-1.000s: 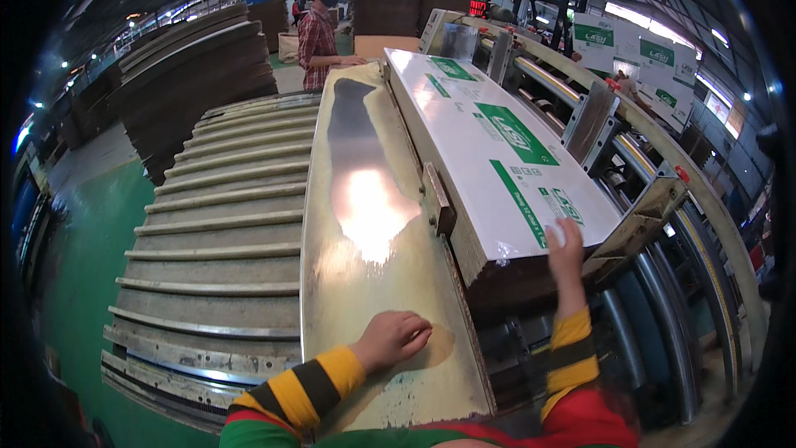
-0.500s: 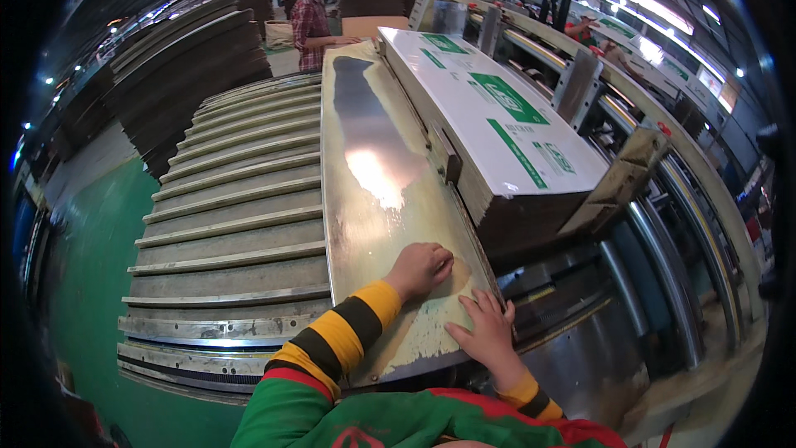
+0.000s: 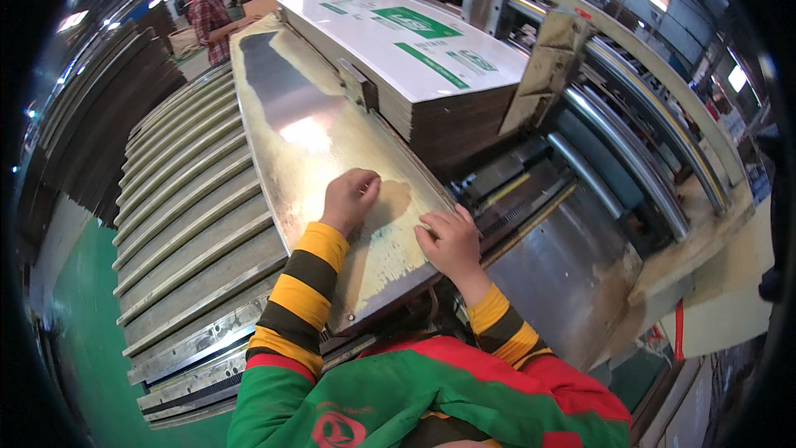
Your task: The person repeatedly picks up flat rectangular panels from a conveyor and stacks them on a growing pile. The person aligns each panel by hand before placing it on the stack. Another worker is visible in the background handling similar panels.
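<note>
A long metal plate, with a shiny bare strip and a worn yellowish coating, slopes away in front of me. Over its near half my left hand is closed with its fingers curled in; whatever they hold, if anything, is hidden. Its shadow falls on the plate just to the right. My right hand is at the plate's right edge, fingers bent but apart, with nothing visible in it. Beyond the plate's right side lies a thick stack of cardboard sheets, its white top sheet printed in green.
A ribbed conveyor bed flanks the plate on the left. Metal rollers and a machine frame bracket stand on the right. A person in a checked shirt is at the plate's far end. Dark cardboard stacks rise at far left.
The view has turned, so the plate and stack appear farther left. My left hand has come up off the plate. My right hand's fingers, spread flat before, are now more bent.
</note>
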A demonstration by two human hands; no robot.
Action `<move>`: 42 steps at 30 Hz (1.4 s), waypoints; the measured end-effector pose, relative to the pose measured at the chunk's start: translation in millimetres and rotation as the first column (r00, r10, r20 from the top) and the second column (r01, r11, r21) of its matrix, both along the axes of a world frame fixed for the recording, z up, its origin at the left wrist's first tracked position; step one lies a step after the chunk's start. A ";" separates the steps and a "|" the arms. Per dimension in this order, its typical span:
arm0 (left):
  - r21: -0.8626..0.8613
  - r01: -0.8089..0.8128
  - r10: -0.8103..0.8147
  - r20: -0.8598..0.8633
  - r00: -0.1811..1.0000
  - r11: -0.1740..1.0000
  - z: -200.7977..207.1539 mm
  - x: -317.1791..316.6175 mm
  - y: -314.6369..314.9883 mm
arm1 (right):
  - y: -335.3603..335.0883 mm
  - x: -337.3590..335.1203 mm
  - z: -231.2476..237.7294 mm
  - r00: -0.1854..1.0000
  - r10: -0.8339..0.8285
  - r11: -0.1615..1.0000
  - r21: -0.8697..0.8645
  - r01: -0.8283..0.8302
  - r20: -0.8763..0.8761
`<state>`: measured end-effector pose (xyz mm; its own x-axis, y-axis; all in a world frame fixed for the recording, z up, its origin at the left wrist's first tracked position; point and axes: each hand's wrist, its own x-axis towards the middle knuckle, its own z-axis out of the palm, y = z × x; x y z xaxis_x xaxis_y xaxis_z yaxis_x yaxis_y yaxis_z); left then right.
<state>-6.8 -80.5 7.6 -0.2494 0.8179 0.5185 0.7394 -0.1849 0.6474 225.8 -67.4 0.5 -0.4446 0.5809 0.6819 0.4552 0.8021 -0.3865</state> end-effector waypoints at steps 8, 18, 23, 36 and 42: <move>0.002 -0.039 0.037 0.309 0.950 0.999 -12.7 -10.7 2.7 | -1.0 0.4 3.0 0.999 -0.020 1.000 -0.024 0.019 -0.037; -0.052 -0.004 0.026 0.433 0.901 0.999 -13.8 -8.5 2.3 | -9.4 10.1 -7.0 0.937 0.056 0.996 0.088 -0.027 -0.344; -0.023 -0.009 0.017 0.393 0.919 1.000 -10.5 -9.2 -1.8 | -85.4 68.2 -65.6 0.897 0.376 0.897 -0.151 -0.415 -0.231; -0.080 0.001 0.009 0.127 0.992 0.997 3.3 -9.4 0.7 | -101.6 155.5 -210.1 0.877 0.434 0.391 -0.920 0.022 0.205; -0.064 0.001 0.011 0.191 0.981 0.998 5.5 -10.3 -6.9 | -93.1 138.1 -187.1 0.881 0.421 0.344 -0.937 0.064 0.215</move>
